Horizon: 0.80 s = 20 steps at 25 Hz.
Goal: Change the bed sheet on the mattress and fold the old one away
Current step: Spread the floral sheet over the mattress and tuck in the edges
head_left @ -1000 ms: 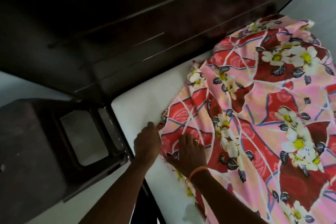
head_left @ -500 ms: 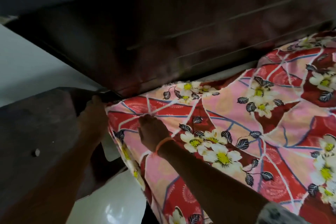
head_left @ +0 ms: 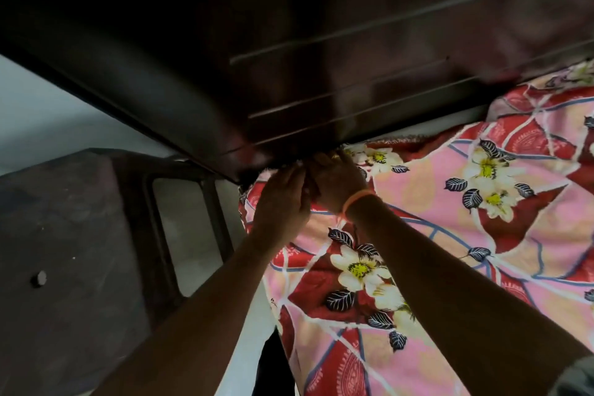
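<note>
Two hands entered, both at the top left corner of the bed. Item 1: left hand (head_left: 283, 202), reached in from the lower left, back of the hand to the camera, its fingers (head_left: 297, 172) pointing into the corner where cloth meets wood; whether those fingers pinch the cloth or only press it, I cannot tell. Item 2: right hand (head_left: 336, 180), touching the left hand, an orange band (head_left: 355, 198) at the wrist, its fingertips (head_left: 324, 156) hidden in the dark gap under the headboard, so their grasp likewise cannot be told. Item 3: bed sheet (head_left: 450, 235), pink and red with white-and-yellow flowers, dark striped leaves and blue lines; spread over the mattress top, its upper edge lying along the headboard, its left edge hanging down the side of the bed. Item 4: mattress (head_left: 418, 133), white, showing as a narrow strip between sheet edge and headboard to the right of the hands. Item 5: headboard (head_left: 321, 58), dark brown wood with pale horizontal grooves, filling the upper frame. Item 6: bedside cabinet (head_left: 80, 251), dark wood, just left of the bed, with a small knob (head_left: 39, 278) and an opening in its side through which pale floor or wall shows. No container with contents is visible.
</note>
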Each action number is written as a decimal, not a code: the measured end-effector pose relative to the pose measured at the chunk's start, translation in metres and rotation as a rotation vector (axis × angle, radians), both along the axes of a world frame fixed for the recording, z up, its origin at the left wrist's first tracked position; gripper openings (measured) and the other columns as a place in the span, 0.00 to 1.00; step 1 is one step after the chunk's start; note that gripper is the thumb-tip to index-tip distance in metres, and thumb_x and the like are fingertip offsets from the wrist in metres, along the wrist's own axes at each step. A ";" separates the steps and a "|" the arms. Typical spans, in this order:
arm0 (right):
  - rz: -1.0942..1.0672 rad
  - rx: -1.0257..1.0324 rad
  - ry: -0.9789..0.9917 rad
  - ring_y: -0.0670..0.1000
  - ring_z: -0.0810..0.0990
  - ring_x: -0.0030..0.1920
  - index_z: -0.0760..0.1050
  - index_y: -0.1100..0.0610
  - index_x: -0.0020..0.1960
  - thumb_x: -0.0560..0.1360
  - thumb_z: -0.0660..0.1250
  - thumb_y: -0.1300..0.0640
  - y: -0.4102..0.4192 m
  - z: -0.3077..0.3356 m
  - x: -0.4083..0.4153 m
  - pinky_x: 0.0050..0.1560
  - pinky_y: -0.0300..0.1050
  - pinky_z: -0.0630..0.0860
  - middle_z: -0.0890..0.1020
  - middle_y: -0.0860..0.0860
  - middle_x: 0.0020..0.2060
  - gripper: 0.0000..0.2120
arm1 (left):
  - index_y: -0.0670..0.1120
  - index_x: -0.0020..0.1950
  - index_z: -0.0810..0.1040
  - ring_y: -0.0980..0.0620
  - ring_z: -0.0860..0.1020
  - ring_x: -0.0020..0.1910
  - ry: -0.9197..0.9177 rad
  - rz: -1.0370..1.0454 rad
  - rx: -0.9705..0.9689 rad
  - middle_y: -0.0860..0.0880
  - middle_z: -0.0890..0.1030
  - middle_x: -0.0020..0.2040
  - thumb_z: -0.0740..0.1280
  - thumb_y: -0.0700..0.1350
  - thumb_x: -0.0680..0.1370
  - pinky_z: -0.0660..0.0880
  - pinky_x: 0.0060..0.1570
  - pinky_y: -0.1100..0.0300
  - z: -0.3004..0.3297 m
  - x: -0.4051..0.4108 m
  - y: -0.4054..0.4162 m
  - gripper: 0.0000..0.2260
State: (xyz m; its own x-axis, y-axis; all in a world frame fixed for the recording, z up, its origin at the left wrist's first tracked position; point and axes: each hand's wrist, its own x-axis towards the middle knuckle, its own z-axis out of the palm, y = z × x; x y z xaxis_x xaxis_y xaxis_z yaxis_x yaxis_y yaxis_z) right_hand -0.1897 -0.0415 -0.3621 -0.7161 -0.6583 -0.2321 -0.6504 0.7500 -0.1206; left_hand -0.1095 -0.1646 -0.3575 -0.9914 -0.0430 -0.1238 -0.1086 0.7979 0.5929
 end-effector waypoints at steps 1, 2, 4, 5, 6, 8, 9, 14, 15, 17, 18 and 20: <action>0.006 0.013 0.004 0.61 0.81 0.53 0.80 0.57 0.57 0.70 0.54 0.43 0.001 -0.003 -0.006 0.59 0.57 0.74 0.82 0.56 0.51 0.26 | 0.41 0.58 0.78 0.46 0.79 0.52 -0.009 0.020 0.011 0.45 0.81 0.53 0.56 0.49 0.76 0.77 0.50 0.54 -0.006 -0.010 0.000 0.19; -0.013 -0.005 0.018 0.60 0.82 0.48 0.81 0.56 0.52 0.70 0.57 0.45 0.002 -0.008 -0.008 0.55 0.55 0.76 0.83 0.56 0.46 0.22 | 0.42 0.50 0.79 0.47 0.79 0.43 0.034 0.025 0.001 0.46 0.81 0.45 0.56 0.49 0.74 0.76 0.42 0.56 -0.014 -0.016 0.000 0.16; -0.078 -0.089 0.058 0.59 0.82 0.41 0.82 0.56 0.43 0.67 0.64 0.51 0.001 -0.014 -0.005 0.50 0.52 0.76 0.83 0.55 0.39 0.12 | 0.41 0.36 0.77 0.44 0.78 0.33 0.205 -0.020 -0.183 0.45 0.79 0.34 0.64 0.42 0.73 0.76 0.37 0.55 -0.025 -0.021 0.006 0.07; -0.103 -0.126 0.085 0.58 0.82 0.39 0.81 0.55 0.40 0.65 0.67 0.52 0.006 -0.016 0.001 0.48 0.50 0.76 0.82 0.54 0.37 0.08 | 0.40 0.33 0.77 0.44 0.78 0.32 0.251 -0.051 -0.271 0.44 0.79 0.31 0.68 0.37 0.71 0.77 0.38 0.53 -0.026 -0.018 0.015 0.07; -0.119 -0.162 0.110 0.57 0.81 0.38 0.80 0.55 0.38 0.64 0.69 0.53 0.011 -0.016 0.007 0.48 0.49 0.76 0.82 0.53 0.35 0.06 | 0.41 0.32 0.77 0.45 0.78 0.31 0.260 -0.040 -0.323 0.44 0.79 0.30 0.71 0.36 0.70 0.78 0.40 0.52 -0.028 -0.013 0.025 0.07; -0.125 -0.199 0.076 0.57 0.82 0.38 0.79 0.54 0.36 0.63 0.72 0.54 0.021 -0.016 0.026 0.49 0.49 0.76 0.82 0.52 0.34 0.04 | 0.44 0.32 0.78 0.46 0.77 0.32 0.191 0.039 -0.341 0.46 0.79 0.30 0.70 0.40 0.72 0.76 0.44 0.53 -0.028 0.009 0.040 0.09; -0.132 -0.178 0.031 0.57 0.82 0.39 0.79 0.53 0.37 0.63 0.72 0.54 0.027 -0.015 0.038 0.50 0.50 0.76 0.82 0.53 0.35 0.04 | 0.45 0.32 0.77 0.46 0.76 0.32 0.126 0.041 -0.300 0.47 0.78 0.31 0.67 0.42 0.73 0.74 0.44 0.53 -0.030 0.019 0.045 0.10; -0.113 -0.092 -0.049 0.56 0.80 0.43 0.79 0.52 0.41 0.69 0.63 0.50 0.063 -0.006 0.111 0.54 0.52 0.74 0.82 0.52 0.40 0.09 | 0.49 0.35 0.76 0.52 0.73 0.34 0.024 0.092 0.039 0.51 0.79 0.34 0.59 0.45 0.72 0.73 0.45 0.54 -0.013 0.084 0.070 0.08; -0.116 -0.091 -0.063 0.55 0.79 0.46 0.80 0.52 0.44 0.70 0.60 0.49 0.065 -0.003 0.115 0.56 0.52 0.73 0.81 0.51 0.42 0.12 | 0.48 0.39 0.79 0.53 0.74 0.38 0.020 0.093 0.050 0.52 0.81 0.38 0.60 0.46 0.71 0.72 0.46 0.55 -0.011 0.088 0.067 0.09; -0.131 -0.104 -0.090 0.56 0.79 0.50 0.81 0.52 0.49 0.70 0.58 0.47 0.063 0.003 0.104 0.58 0.53 0.71 0.81 0.51 0.47 0.17 | 0.50 0.50 0.82 0.53 0.75 0.46 -0.022 0.028 -0.018 0.52 0.82 0.46 0.61 0.53 0.72 0.72 0.49 0.56 -0.019 0.086 0.052 0.14; -0.127 -0.055 -0.147 0.56 0.78 0.54 0.80 0.52 0.54 0.70 0.57 0.46 0.062 0.004 0.094 0.60 0.53 0.69 0.81 0.52 0.51 0.20 | 0.53 0.56 0.81 0.52 0.75 0.50 -0.085 -0.016 -0.064 0.52 0.81 0.50 0.61 0.58 0.72 0.73 0.51 0.55 -0.024 0.084 0.039 0.18; -0.092 0.132 -0.268 0.58 0.72 0.65 0.74 0.51 0.66 0.69 0.57 0.39 0.063 0.011 0.067 0.68 0.56 0.61 0.75 0.53 0.63 0.29 | 0.57 0.62 0.76 0.51 0.73 0.58 -0.275 -0.084 -0.122 0.54 0.78 0.57 0.61 0.71 0.70 0.71 0.57 0.52 -0.031 0.078 0.010 0.27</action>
